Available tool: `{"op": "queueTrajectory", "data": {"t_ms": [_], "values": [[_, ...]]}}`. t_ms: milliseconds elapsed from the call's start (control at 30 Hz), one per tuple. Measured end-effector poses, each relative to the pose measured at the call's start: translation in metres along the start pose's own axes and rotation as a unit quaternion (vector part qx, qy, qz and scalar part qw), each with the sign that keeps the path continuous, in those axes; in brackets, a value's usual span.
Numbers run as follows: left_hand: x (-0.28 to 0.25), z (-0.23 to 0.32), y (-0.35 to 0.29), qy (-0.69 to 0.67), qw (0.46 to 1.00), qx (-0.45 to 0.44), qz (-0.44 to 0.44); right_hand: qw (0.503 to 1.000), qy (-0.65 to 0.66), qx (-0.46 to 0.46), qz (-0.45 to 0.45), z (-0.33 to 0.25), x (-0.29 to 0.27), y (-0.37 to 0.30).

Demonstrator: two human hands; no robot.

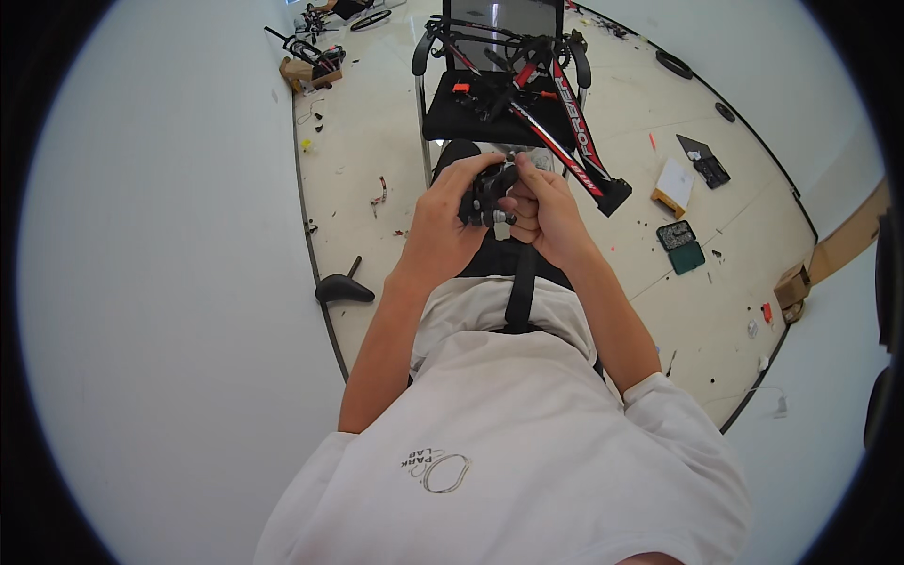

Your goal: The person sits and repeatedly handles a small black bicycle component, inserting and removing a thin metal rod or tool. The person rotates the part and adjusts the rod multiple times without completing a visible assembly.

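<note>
The left hand [445,218] grips a black bicycle component [486,196] — the right hand [549,212] pinches its far end, near a bicycle frame [574,118].

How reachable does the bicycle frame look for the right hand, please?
Likely yes: the bicycle frame is close, nothing visibly between, though the right hand is busy at a black part.

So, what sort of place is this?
Probably a makeshift bicycle workshop: a red, black and white bike frame rests on a black chair, while a black bicycle saddle and an open green case lie on the pale floor.
</note>
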State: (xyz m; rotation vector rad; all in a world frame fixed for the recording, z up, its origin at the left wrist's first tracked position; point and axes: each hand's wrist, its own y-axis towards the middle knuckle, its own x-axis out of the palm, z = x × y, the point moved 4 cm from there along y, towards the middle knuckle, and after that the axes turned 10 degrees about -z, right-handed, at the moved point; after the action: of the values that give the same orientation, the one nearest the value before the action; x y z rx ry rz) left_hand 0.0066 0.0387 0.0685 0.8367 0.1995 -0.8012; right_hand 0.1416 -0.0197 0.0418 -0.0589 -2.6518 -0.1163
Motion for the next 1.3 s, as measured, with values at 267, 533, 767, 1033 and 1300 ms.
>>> {"op": "queueTrajectory", "data": {"t_ms": [267,533,767,1033,1300], "values": [[0.001,-0.003,-0.005,-0.004,1.0,0.001,-0.018,0.999,-0.029,-0.024,-0.007,0.002,0.0,-0.002],[0.0,0.009,-0.001,0.003,1.0,0.008,-0.027,0.996,0.08,0.021,-0.014,0.007,-0.001,-0.001],[-0.002,-0.002,-0.002,-0.027,0.999,-0.017,0.004,0.915,0.344,0.112,-0.182,0.006,0.003,-0.006],[-0.003,-0.014,-0.007,-0.007,0.999,-0.038,0.003,0.867,0.423,0.072,-0.254,-0.021,0.012,-0.034],[0.001,-0.005,-0.002,0.012,0.996,0.074,0.041,0.925,0.233,0.132,-0.269,0.002,0.036,-0.032]]}}
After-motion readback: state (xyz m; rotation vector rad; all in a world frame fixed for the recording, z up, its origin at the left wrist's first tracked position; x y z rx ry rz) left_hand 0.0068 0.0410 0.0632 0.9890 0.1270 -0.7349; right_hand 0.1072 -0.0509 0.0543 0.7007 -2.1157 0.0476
